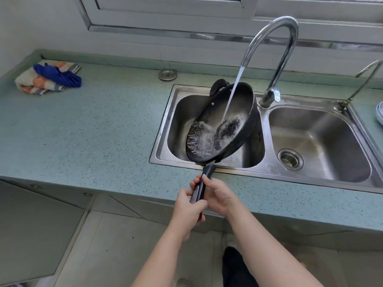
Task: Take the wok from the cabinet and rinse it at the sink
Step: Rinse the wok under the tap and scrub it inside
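The black wok (238, 112) is tilted to the left over the left basin of the steel sink (165, 129). Water streams from the curved faucet (275, 44) into it and pools frothing at its low left side. Its long dark handle (204, 181) sticks out over the counter edge toward me. My left hand (188, 206) grips the handle's near end. My right hand (219, 195) holds the handle just beyond it, thumb lying along the top. A small loop handle shows on the wok's far rim.
The right basin (323, 141) has a drain strainer. A second thin tap (364, 79) stands at the far right, with plate edges (380, 112) beside it. Folded cloths (49, 77) lie on the green countertop (93, 131) at the far left. Grey cabinet fronts run below the counter.
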